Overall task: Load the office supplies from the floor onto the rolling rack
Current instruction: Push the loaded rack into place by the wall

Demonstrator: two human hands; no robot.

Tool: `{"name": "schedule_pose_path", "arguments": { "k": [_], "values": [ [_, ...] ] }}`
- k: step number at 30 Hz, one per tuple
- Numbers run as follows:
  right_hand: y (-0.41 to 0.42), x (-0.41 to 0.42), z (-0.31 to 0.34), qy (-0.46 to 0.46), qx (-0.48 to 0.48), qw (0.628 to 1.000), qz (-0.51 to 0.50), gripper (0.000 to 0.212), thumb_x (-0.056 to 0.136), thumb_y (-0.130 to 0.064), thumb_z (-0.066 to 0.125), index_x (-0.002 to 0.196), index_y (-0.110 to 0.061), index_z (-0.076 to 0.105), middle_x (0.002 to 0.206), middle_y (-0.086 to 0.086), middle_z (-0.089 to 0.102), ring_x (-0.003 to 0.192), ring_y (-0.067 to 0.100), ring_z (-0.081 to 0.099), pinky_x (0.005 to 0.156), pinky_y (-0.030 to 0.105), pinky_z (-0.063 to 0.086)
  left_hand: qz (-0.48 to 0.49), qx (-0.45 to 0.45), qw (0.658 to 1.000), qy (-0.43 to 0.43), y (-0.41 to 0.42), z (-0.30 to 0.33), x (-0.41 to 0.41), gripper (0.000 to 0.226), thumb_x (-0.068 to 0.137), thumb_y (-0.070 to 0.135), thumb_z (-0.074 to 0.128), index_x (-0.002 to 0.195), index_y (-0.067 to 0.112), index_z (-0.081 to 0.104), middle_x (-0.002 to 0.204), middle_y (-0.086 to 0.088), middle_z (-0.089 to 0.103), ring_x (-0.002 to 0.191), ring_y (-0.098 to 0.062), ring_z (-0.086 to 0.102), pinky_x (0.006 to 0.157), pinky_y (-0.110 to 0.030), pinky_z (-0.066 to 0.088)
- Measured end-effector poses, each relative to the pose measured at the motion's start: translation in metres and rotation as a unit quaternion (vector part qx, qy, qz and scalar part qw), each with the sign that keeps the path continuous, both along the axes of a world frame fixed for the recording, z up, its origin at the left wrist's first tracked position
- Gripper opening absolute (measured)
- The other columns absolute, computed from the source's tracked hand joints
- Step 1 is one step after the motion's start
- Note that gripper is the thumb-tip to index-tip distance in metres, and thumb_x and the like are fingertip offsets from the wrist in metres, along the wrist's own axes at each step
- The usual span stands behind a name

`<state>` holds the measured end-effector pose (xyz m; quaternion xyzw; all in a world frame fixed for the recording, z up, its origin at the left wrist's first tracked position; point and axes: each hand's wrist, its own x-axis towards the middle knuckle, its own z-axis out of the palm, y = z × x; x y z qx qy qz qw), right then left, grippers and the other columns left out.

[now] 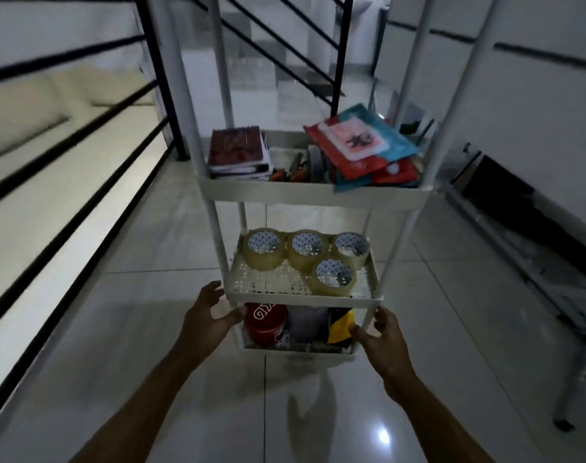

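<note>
rack (pixel 298 193) loaded: notebooks (pixel 238 152) and envelopes (pixel 361 145) top tray, four tape rolls (pixel 301 259) middle, red roll (pixel 266 324) bottom | left hand (pixel 208 315) and right hand (pixel 380 332) open, fingers spread, flanking bottom tray, likely steadying it | visible floor (pixel 151 329) shows no supplies

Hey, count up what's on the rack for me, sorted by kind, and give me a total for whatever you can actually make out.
Clear tape rolls on the middle shelf: 4
Red tape rolls on the bottom shelf: 1
Yellow and black tape rolls on the bottom shelf: 1
Notebook stacks on the upper shelf: 1
Envelope piles on the upper shelf: 1
Total: 8
The small things between the notebooks and envelopes are too blurred to count.
</note>
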<state>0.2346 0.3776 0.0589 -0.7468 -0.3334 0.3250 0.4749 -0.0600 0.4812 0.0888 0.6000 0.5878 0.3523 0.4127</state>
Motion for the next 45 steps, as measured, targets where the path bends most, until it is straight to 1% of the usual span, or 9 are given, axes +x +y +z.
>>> {"name": "schedule_pose_path", "arguments": {
  "k": [7, 11, 14, 19, 27, 30, 34, 41, 45],
  "values": [
    [-0.043, -0.033, 0.11, -0.012, 0.045, 0.997, 0.062, 0.052, 0.08, -0.028, 0.078, 0.125, -0.019, 0.053, 0.127, 0.0, 0.058, 0.113, 0.011, 0.053, 0.086, 0.025, 0.044, -0.046, 0.101, 0.994, 0.023, -0.056, 0.102, -0.003, 0.07, 0.078, 0.028, 0.079, 0.138, 0.015, 0.044, 0.134, -0.005, 0.057, 0.121, -0.018, 0.051, 0.095, -0.028, 0.039],
    [-0.056, -0.043, 0.181, -0.116, 0.1, 0.981, 0.117, 0.046, 0.081, -0.027, 0.077, 0.122, -0.018, 0.058, 0.12, -0.001, 0.06, 0.11, 0.012, 0.057, 0.091, 0.03, 0.05, -0.076, 0.171, 0.982, 0.017, -0.074, 0.16, 0.002, 0.059, 0.078, 0.025, 0.079, 0.129, 0.014, 0.051, 0.125, -0.005, 0.062, 0.112, -0.015, 0.055, 0.092, -0.027, 0.041],
    [-0.057, -0.045, 0.233, -0.273, 0.164, 0.938, 0.133, 0.044, 0.082, -0.028, 0.074, 0.122, -0.023, 0.057, 0.123, -0.002, 0.055, 0.108, 0.011, 0.054, 0.088, 0.03, 0.049, -0.078, 0.21, 0.975, 0.01, -0.076, 0.198, 0.007, 0.055, 0.077, 0.025, 0.08, 0.124, 0.014, 0.054, 0.116, -0.001, 0.064, 0.102, -0.012, 0.058, 0.082, -0.019, 0.043],
    [-0.033, -0.039, 0.281, -0.51, 0.224, 0.822, 0.116, 0.06, 0.082, -0.031, 0.072, 0.136, -0.03, 0.046, 0.146, 0.002, 0.041, 0.132, 0.022, 0.035, 0.103, 0.04, 0.037, -0.092, 0.253, 0.963, 0.006, -0.062, 0.241, 0.017, 0.046, 0.078, 0.024, 0.079, 0.119, 0.017, 0.058, 0.11, 0.003, 0.065, 0.097, -0.009, 0.06, 0.078, -0.015, 0.043],
    [0.058, -0.012, 0.292, -0.6, 0.05, 0.757, 0.254, 0.068, 0.091, -0.05, 0.054, 0.149, -0.046, 0.019, 0.163, 0.003, 0.009, 0.149, 0.031, 0.002, 0.117, 0.054, 0.004, -0.133, 0.232, 0.964, -0.01, -0.008, 0.275, 0.023, 0.038, 0.077, 0.018, 0.079, 0.109, 0.023, 0.06, 0.099, 0.01, 0.066, 0.093, 0.001, 0.062, 0.078, -0.013, 0.048],
    [0.07, -0.003, 0.286, -0.582, 0.008, 0.77, 0.261, 0.065, 0.092, -0.052, 0.051, 0.149, -0.047, 0.019, 0.162, 0.002, 0.009, 0.149, 0.029, 0.001, 0.117, 0.057, 0.007, -0.156, 0.226, 0.962, -0.007, 0.011, 0.286, 0.031, 0.039, 0.076, 0.015, 0.08, 0.109, 0.022, 0.06, 0.095, 0.011, 0.066, 0.09, 0.005, 0.063, 0.078, -0.009, 0.049],
    [0.079, -0.002, 0.293, -0.548, 0.002, 0.801, 0.242, 0.054, 0.094, -0.055, 0.047, 0.145, -0.047, 0.032, 0.161, 0.002, 0.015, 0.148, 0.028, 0.006, 0.116, 0.054, 0.009, -0.171, 0.18, 0.968, -0.013, 0.028, 0.303, 0.046, 0.042, 0.077, 0.014, 0.079, 0.113, 0.021, 0.06, 0.1, 0.001, 0.066, 0.094, -0.01, 0.064, 0.084, -0.026, 0.054],
    [0.081, -0.019, 0.312, -0.508, -0.014, 0.838, 0.2, 0.057, 0.095, -0.053, 0.046, 0.148, -0.042, 0.028, 0.16, 0.006, 0.019, 0.147, 0.031, 0.014, 0.119, 0.054, 0.016, -0.171, 0.148, 0.974, -0.017, 0.034, 0.328, 0.058, 0.039, 0.079, 0.014, 0.078, 0.111, 0.028, 0.059, 0.1, 0.008, 0.064, 0.095, -0.003, 0.062, 0.08, -0.016, 0.05],
    [0.065, -0.024, 0.328, -0.465, 0.019, 0.865, 0.188, 0.065, 0.089, -0.053, 0.056, 0.147, -0.035, 0.033, 0.155, 0.005, 0.029, 0.141, 0.03, 0.027, 0.113, 0.053, 0.031, -0.167, 0.127, 0.977, -0.031, 0.034, 0.346, 0.054, 0.038, 0.08, 0.014, 0.077, 0.112, 0.025, 0.06, 0.105, 0.003, 0.067, 0.1, -0.007, 0.064, 0.082, -0.017, 0.051]
  ]
}}
